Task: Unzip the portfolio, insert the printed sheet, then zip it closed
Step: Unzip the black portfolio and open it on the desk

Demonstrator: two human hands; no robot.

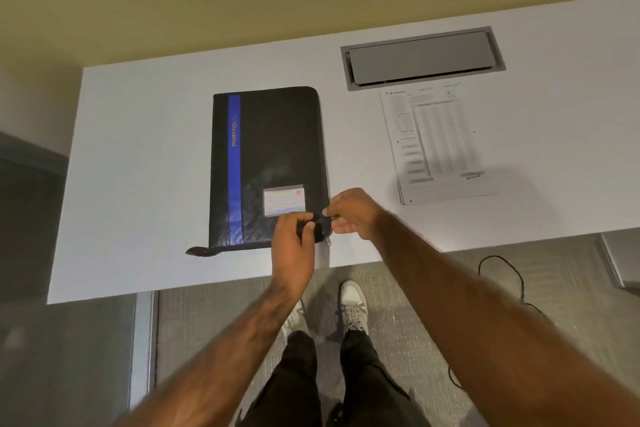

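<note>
A black portfolio [273, 149] with a blue stripe and a small label pocket lies closed on the white table [145, 184]. My left hand [294, 246] grips its near right corner. My right hand [349, 215] pinches the zipper pull [328, 218] at that same corner, on the right edge. The printed sheet [440, 146] lies flat to the right of the portfolio, apart from both hands.
A grey cable hatch [422, 57] is set into the table behind the sheet. A dark strap [199, 251] sticks out from the portfolio's near left corner. Below the table edge are my legs, my white shoes and a black cord [512, 274] on the carpet.
</note>
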